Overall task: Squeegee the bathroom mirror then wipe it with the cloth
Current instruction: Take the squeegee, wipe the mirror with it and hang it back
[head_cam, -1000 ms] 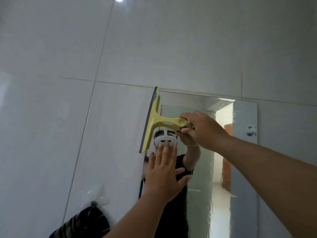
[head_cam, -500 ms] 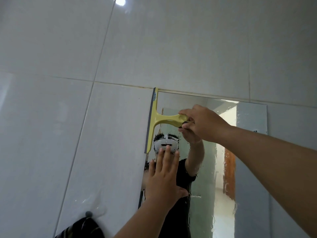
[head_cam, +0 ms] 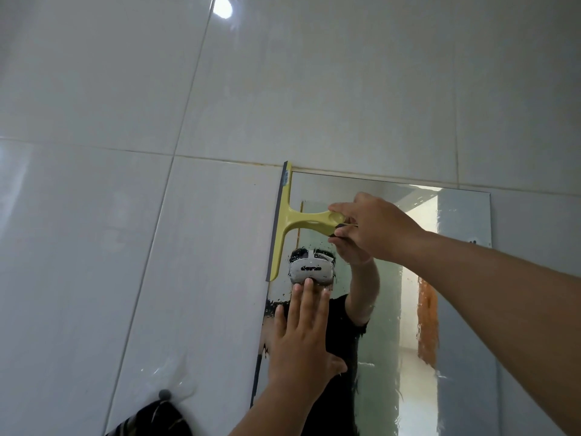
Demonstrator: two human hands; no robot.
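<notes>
A frameless mirror point(head_cam: 462, 278) hangs on the white tiled wall, its glass streaked with water. A yellow squeegee point(head_cam: 287, 221) stands with its dark blade upright along the mirror's top left edge. My right hand point(head_cam: 374, 229) grips the end of its handle. My left hand point(head_cam: 303, 338) lies flat on the glass below the squeegee, fingers spread and pointing up. The mirror shows the reflection of a person in a black shirt with a raised arm.
A dark striped cloth point(head_cam: 154, 420) hangs from a small hook point(head_cam: 164, 394) on the wall, low and left of the mirror. Glossy white tiles point(head_cam: 125, 247) surround the mirror. A doorway is reflected at the mirror's right.
The squeegee blade has tilted from slanted to nearly upright along the mirror's left edge. The left hand stays flat on the glass. The view has shifted slightly.
</notes>
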